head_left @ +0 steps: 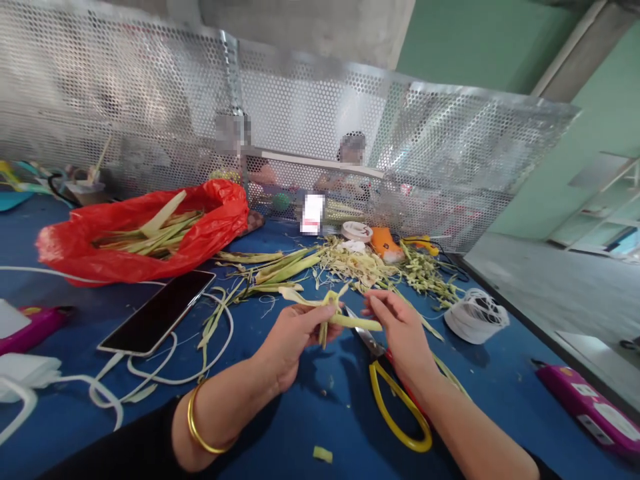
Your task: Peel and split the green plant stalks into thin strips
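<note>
Head view: pale strip point(357, 323), long axis rightward, in pinch of left hand point(299, 332).

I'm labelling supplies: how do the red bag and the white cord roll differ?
The red bag is crinkled plastic; the white cord roll is wound strands. The bag is wide and holds leaf strips; the roll is smaller and compact. Both rest on the blue table.

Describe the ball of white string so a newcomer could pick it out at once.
On the blue table, find the right hand, then look farther right, toward the edge. The ball of white string sits there, between the green plant pieces and the magenta device. It is a compact, round bundle, unlike the white cable looped by the phone.
</note>
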`<action>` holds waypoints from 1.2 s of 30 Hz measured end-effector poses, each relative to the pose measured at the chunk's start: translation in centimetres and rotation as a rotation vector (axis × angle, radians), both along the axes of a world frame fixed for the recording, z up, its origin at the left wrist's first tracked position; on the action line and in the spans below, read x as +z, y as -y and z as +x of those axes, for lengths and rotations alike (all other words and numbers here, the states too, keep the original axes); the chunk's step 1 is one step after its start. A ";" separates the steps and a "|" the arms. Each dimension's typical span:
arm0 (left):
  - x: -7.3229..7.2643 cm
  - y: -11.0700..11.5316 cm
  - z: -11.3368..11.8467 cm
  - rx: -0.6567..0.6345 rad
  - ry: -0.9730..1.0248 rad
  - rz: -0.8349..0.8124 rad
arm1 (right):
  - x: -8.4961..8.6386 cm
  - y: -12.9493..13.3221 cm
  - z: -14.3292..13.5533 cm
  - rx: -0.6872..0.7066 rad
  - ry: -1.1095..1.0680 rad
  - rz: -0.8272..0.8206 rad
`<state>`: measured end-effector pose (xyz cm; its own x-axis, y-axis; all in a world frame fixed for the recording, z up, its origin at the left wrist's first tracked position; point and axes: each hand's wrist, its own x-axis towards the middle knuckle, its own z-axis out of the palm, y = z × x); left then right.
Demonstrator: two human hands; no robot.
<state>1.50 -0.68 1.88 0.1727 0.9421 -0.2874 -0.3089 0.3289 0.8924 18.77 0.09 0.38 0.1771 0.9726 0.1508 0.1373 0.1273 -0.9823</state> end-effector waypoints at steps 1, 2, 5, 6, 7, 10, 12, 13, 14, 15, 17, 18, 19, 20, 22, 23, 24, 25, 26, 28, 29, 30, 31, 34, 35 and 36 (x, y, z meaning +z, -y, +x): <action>0.0 -0.1 0.0 0.049 0.024 0.026 | 0.0 0.2 -0.2 0.007 -0.034 -0.027; 0.0 -0.2 -0.1 0.090 0.044 0.051 | 0.0 0.4 -0.6 0.053 -0.047 -0.061; -0.2 -0.1 0.3 0.153 0.084 0.095 | 0.0 1.6 -2.2 0.307 0.002 -0.137; -0.3 0.0 0.5 0.150 0.096 0.098 | 0.0 2.0 -2.8 0.333 0.019 -0.114; -0.4 0.1 0.8 0.142 0.105 0.100 | -0.1 2.3 -3.3 0.352 0.028 -0.104; -0.9 0.5 1.5 0.103 0.121 0.095 | -0.4 2.7 -4.3 0.347 -0.014 -0.131; -1.1 0.7 1.7 0.084 0.112 0.085 | -0.5 2.8 -4.4 0.375 -0.080 -0.149; -1.2 0.7 1.7 0.082 0.101 0.080 | -0.5 2.8 -4.3 0.397 -0.103 -0.145; -1.2 0.7 1.7 0.087 0.088 0.070 | -0.5 2.9 -4.3 0.424 -0.118 -0.138; -1.1 0.6 1.6 0.093 0.076 0.059 | -0.4 3.0 -4.2 0.451 -0.127 -0.136; -0.8 0.6 1.4 0.101 0.067 0.042 | -0.3 3.2 -4.1 0.482 -0.140 -0.145; -0.6 0.6 1.3 0.093 0.070 0.043 | -0.2 3.3 -4.1 0.484 -0.148 -0.149; -0.4 0.6 1.3 0.084 0.073 0.050 | -0.2 3.4 -4.0 0.477 -0.157 -0.150; -0.2 0.6 1.2 0.072 0.076 0.069 | -0.2 3.4 -4.0 0.465 -0.166 -0.148; 0.1 0.6 1.0 0.035 0.075 0.130 | -0.2 3.4 -4.0 0.428 -0.191 -0.145; 0.2 0.7 1.0 0.001 0.070 0.167 | -0.2 3.3 -4.0 0.415 -0.207 -0.145; 0.3 0.7 0.9 -0.028 0.064 0.199 | -0.2 3.3 -4.0 0.404 -0.224 -0.145; 0.4 0.7 0.8 -0.051 0.060 0.219 | -0.2 3.3 -4.0 0.397 -0.236 -0.143; 0.4 0.7 0.8 -0.063 0.060 0.227 | -0.2 3.2 -4.0 0.396 -0.240 -0.138; 0.6 0.7 0.7 -0.058 0.069 0.218 | -0.1 3.3 -4.0 0.412 -0.226 -0.130; 0.6 0.7 0.6 -0.046 0.074 0.207 | -0.1 3.4 -3.9 0.430 -0.208 -0.122; 0.7 0.7 0.6 -0.036 0.076 0.190 | -0.1 3.5 -3.9 0.449 -0.181 -0.108; 0.8 0.7 0.5 -0.029 0.070 0.170 | 0.0 3.6 -3.9 0.470 -0.149 -0.089; 0.8 0.5 0.4 0.018 0.038 0.111 | 0.4 4.1 -3.9 0.532 -0.033 -0.031; 0.8 0.4 0.4 0.034 0.028 0.098 | 0.5 4.3 -3.9 0.547 0.004 -0.016; 0.8 0.4 0.3 0.042 0.018 0.092 | 0.7 4.4 -3.9 0.562 0.039 -0.004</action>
<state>1.83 -1.04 2.66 0.1365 0.9709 -0.1966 -0.3371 0.2321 0.9124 14.89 -4.30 1.05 -0.3736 0.9164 0.1434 0.0857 0.1880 -0.9784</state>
